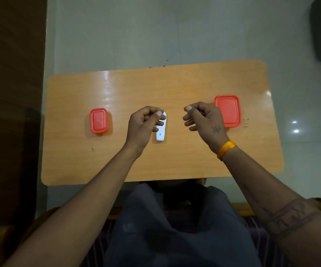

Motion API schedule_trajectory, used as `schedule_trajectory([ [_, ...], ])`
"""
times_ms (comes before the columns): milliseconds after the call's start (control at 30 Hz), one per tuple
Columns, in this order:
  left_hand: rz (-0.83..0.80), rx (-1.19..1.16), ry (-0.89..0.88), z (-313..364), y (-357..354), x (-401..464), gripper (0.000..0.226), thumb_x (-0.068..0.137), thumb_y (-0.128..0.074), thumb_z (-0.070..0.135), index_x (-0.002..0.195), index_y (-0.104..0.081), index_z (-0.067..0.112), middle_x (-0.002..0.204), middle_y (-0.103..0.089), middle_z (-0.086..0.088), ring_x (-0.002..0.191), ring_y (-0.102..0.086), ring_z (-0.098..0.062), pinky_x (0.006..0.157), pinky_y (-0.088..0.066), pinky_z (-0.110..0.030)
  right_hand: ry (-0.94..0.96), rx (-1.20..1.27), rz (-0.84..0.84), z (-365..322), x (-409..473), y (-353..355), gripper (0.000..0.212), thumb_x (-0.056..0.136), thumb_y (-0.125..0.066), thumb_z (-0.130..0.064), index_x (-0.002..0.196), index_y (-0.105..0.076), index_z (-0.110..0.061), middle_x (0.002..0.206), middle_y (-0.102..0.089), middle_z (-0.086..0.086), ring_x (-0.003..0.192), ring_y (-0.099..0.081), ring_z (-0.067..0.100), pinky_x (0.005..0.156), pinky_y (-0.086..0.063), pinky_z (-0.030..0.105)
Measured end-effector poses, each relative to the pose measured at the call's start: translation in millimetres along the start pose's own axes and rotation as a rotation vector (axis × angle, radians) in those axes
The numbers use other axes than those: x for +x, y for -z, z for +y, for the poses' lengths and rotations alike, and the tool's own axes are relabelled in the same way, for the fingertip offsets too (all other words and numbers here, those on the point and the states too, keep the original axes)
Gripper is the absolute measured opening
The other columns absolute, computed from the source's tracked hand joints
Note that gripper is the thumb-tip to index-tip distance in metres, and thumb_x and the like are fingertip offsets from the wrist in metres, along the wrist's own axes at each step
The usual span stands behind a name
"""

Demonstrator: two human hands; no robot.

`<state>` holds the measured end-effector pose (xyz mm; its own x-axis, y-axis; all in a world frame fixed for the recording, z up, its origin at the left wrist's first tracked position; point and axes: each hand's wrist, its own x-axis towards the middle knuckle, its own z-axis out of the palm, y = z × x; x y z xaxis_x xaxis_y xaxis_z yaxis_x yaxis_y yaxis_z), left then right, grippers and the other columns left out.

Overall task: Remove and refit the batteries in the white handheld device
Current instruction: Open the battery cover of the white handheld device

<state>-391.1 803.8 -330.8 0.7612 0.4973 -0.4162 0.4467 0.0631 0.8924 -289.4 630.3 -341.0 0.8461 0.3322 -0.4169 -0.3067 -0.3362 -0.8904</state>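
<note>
Nothing legible from my feed

I make out a small dark printed mark on the white handheld device and a blue patch at its far end, but both are too small and blurred for me to read; no other text shows.

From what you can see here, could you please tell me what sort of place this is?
Probably a room at home, not a workshop: a small wooden table standing on a pale tiled floor, two red lidded food containers, and a white handheld device between the person's hands.
</note>
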Motion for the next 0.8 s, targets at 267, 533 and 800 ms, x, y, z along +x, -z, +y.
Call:
schedule_trajectory([
  [267,0.112,-0.042,-0.039,-118.4,-23.1,49.8,0.017,0.1,-0.064,0.019,0.107,-0.075,0.008,0.098,-0.08,-0.007,0.087,-0.077,-0.02,0.076,-0.06,-0.039,0.056,-0.013,-0.065,100.9,55.6,-40.3,0.022,0.102,-0.064,-0.032,0.098,-0.075,-0.013,0.083,-0.077,0.004,0.076,-0.075,0.021,0.067,-0.059,0.038],
  [533,0.175,-0.005,-0.175,-238.0,-15.8,117.9,0.014,0.099,-0.062,0.015,0.103,-0.075,0.012,0.096,-0.08,-0.006,0.085,-0.076,-0.023,0.071,-0.059,-0.035,0.214,-0.024,-0.054,205.4,121.7,-86.0,0.022,0.102,-0.063,-0.029,0.095,-0.075,-0.012,0.081,-0.077,0.005,0.073,-0.073,0.02,0.063,-0.058,0.037],
  [800,0.231,-0.153,-0.421,-317.1,-29.7,120.2,0.013,0.099,-0.062,0.009,0.101,-0.074,0.006,0.097,-0.079,-0.01,0.081,-0.074,-0.021,0.066,-0.059,-0.028,0.411,-0.12,0.175,268.1,122.8,-108.0,0.03,0.099,-0.064,-0.037,0.085,-0.075,-0.013,0.075,-0.075,0.0,0.065,-0.072,0.015,0.058,-0.056,0.029],
])
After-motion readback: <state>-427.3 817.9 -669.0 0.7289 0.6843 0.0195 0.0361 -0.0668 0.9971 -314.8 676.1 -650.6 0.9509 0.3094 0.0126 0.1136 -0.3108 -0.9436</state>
